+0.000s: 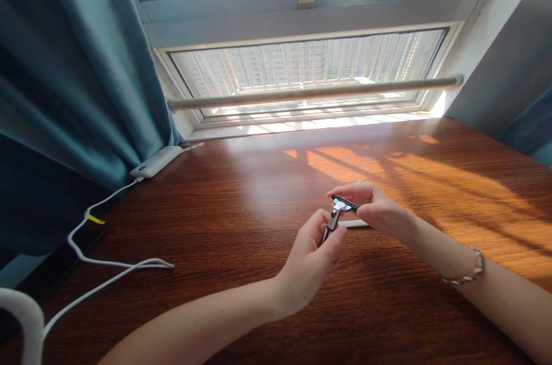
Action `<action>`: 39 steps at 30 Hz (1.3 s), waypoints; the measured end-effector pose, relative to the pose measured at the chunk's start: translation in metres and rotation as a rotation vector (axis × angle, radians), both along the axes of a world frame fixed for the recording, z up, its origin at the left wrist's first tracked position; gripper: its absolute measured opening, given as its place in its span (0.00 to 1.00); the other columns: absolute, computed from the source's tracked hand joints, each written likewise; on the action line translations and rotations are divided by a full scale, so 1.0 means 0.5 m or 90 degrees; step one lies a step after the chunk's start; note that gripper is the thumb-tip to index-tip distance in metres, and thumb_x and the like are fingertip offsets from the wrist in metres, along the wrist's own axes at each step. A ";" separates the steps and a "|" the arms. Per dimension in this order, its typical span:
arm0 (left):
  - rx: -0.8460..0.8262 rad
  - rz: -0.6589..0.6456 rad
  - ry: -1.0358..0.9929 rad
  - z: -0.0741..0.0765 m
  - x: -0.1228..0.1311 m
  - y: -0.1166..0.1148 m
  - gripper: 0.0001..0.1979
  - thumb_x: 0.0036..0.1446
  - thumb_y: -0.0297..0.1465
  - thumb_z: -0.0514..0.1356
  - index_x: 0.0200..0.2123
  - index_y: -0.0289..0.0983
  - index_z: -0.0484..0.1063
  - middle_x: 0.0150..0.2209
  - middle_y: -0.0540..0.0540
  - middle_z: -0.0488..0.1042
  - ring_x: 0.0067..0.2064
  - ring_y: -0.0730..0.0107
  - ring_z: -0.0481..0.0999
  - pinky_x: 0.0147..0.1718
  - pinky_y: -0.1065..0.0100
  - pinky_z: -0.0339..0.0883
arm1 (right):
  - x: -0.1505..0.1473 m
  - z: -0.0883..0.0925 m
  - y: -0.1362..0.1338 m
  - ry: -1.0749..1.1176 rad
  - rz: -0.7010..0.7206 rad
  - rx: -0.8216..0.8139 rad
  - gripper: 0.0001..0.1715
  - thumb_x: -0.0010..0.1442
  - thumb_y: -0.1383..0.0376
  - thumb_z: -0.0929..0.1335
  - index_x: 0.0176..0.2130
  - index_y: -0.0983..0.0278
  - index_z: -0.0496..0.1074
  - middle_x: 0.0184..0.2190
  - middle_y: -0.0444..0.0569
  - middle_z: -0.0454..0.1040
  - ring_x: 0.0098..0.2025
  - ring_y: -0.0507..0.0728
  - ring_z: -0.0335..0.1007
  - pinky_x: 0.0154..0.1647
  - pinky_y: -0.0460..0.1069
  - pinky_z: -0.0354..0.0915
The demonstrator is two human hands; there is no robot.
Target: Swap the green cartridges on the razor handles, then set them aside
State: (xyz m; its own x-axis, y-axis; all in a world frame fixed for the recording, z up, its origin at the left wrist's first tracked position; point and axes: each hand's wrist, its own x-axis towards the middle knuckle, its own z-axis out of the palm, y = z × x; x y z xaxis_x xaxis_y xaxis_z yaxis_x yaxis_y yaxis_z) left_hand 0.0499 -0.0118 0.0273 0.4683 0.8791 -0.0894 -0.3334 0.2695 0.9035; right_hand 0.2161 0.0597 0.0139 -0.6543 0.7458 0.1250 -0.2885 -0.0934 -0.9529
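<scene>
My left hand is wrapped round the handle of a razor, which has a silver neck and a dark head tilted up and away from me. My right hand is at the razor's head, its thumb against the right end and its fingers reaching behind toward the left end. A beaded bracelet circles my right wrist. Under the hands, a white strip-like thing lies on the table, partly hidden, and I cannot make out what it is.
The brown wooden table runs up to a window with a white rail. At the far left, a white power strip lies by the blue curtain. Its white cable loops across the left side toward a curved white tube.
</scene>
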 end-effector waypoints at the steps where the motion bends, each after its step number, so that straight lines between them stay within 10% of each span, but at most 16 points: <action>1: 0.010 0.015 0.000 -0.001 0.000 0.002 0.10 0.56 0.36 0.53 0.29 0.37 0.56 0.18 0.58 0.54 0.16 0.85 0.49 0.13 0.79 0.43 | -0.001 0.004 0.000 0.001 -0.001 0.001 0.25 0.45 0.60 0.72 0.45 0.64 0.71 0.34 0.48 0.74 0.35 0.54 0.68 0.40 0.50 0.62; 9: -0.047 0.095 -0.094 0.006 -0.018 0.041 0.12 0.58 0.38 0.49 0.30 0.35 0.62 0.17 0.56 0.57 0.16 0.83 0.53 0.12 0.79 0.46 | 0.039 0.045 0.039 -0.160 -0.248 0.124 0.22 0.51 0.61 0.69 0.46 0.65 0.69 0.33 0.49 0.73 0.32 0.51 0.67 0.36 0.49 0.63; 15: -0.042 0.120 -0.113 -0.011 -0.021 0.066 0.15 0.56 0.40 0.50 0.34 0.33 0.64 0.15 0.58 0.53 0.14 0.85 0.48 0.13 0.79 0.46 | 0.105 -0.051 0.072 -0.630 -0.462 0.337 0.30 0.47 0.55 0.69 0.47 0.66 0.66 0.42 0.54 0.70 0.41 0.59 0.67 0.42 0.53 0.62; 22: -0.031 0.152 -0.058 -0.070 -0.034 0.077 0.15 0.55 0.42 0.51 0.33 0.34 0.64 0.14 0.58 0.54 0.13 0.84 0.49 0.12 0.79 0.46 | 0.113 -0.142 0.077 -0.738 -0.522 0.378 0.33 0.44 0.58 0.69 0.49 0.67 0.63 0.41 0.55 0.69 0.45 0.63 0.63 0.46 0.55 0.57; 39: -0.061 0.171 -0.007 -0.110 -0.071 0.076 0.13 0.54 0.39 0.52 0.32 0.34 0.64 0.13 0.58 0.56 0.12 0.84 0.49 0.11 0.79 0.46 | 0.110 -0.152 0.059 -0.736 -0.583 0.383 0.41 0.44 0.52 0.69 0.53 0.67 0.58 0.37 0.52 0.69 0.40 0.59 0.66 0.41 0.52 0.61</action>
State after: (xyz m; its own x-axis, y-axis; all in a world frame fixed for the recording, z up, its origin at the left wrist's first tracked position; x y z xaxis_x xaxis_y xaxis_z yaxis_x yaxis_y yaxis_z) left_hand 0.0143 0.0263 -0.0276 0.2214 0.9594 -0.1749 -0.4134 0.2548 0.8742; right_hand 0.2711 0.0890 -0.0620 0.0205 0.9505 0.3101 0.8396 0.1520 -0.5215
